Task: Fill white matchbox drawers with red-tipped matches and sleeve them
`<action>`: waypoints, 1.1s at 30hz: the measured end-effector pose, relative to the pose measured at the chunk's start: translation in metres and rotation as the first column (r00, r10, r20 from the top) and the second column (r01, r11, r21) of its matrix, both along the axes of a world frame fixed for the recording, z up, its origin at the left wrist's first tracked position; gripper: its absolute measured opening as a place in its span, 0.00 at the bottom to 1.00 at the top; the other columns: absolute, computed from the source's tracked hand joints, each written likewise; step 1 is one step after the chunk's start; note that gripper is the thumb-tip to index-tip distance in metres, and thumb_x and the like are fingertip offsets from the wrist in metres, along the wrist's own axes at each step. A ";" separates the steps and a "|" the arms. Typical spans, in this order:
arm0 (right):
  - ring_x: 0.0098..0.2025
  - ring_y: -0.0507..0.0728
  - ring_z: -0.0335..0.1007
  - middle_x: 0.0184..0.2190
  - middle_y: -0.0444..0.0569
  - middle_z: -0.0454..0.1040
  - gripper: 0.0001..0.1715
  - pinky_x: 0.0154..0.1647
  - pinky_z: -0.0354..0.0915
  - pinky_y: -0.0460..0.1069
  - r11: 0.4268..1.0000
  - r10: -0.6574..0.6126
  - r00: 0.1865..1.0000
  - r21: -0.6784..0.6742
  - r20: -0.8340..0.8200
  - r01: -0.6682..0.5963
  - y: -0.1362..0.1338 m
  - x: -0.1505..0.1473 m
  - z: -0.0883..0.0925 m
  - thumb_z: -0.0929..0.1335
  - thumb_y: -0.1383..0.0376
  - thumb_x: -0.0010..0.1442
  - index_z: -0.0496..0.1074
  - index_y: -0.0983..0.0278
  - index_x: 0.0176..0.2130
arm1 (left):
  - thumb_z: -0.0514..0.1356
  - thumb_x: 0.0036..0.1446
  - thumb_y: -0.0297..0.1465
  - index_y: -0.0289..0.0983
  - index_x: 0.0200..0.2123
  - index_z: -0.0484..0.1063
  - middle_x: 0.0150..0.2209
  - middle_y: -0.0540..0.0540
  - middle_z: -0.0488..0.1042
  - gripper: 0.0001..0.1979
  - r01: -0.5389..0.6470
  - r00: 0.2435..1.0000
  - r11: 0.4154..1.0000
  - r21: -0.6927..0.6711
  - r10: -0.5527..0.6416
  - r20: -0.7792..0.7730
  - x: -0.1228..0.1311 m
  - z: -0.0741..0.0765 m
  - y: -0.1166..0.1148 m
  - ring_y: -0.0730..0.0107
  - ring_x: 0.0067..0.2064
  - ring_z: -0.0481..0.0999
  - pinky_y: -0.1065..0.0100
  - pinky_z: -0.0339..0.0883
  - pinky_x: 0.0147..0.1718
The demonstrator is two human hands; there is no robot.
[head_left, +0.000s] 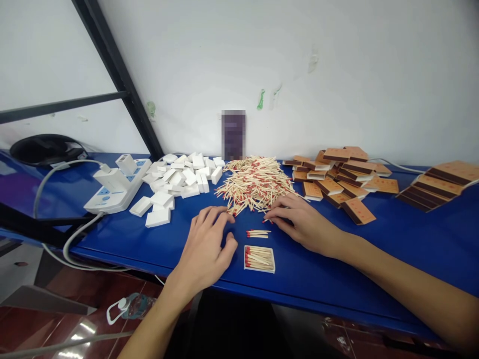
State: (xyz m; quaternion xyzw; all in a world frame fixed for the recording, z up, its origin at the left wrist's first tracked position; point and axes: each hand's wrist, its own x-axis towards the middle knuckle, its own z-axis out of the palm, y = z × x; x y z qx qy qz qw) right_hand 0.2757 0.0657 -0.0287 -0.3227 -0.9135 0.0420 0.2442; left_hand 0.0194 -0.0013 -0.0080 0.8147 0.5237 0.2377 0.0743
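My left hand (209, 245) hovers over or rests on the blue table, its fingers curved and apart, fingertips close to the near edge of a match heap (258, 182). At the right front of that heap, my right hand (299, 219) has thumb and forefinger pinched on a match (266, 220) with a red head. Between the hands a few matches (258, 234) lie side by side, red heads to the left. Just in front of them, a white matchbox tray (274, 264) is filled with matches, heads also to the left.
White empty trays (175, 177) are piled at the left. Orange-and-brown matchbox sleeves (340, 172) lie at the right, with more sleeves stacked (441, 187) further right. A power strip (112, 192) with cables sits at the left edge. A blurred purple object (234, 134) leans against the wall.
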 end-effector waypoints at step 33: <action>0.40 0.58 0.73 0.36 0.53 0.77 0.13 0.42 0.70 0.52 0.987 0.158 0.973 0.013 0.168 -0.162 0.018 -0.045 0.012 0.63 0.71 0.68 0.77 0.65 0.42 | 0.51 0.66 0.33 0.39 0.64 0.64 0.69 0.37 0.54 0.24 0.003 0.980 0.999 -0.048 -0.013 -0.197 -0.001 -0.008 0.002 0.42 0.70 0.48 0.39 0.51 0.63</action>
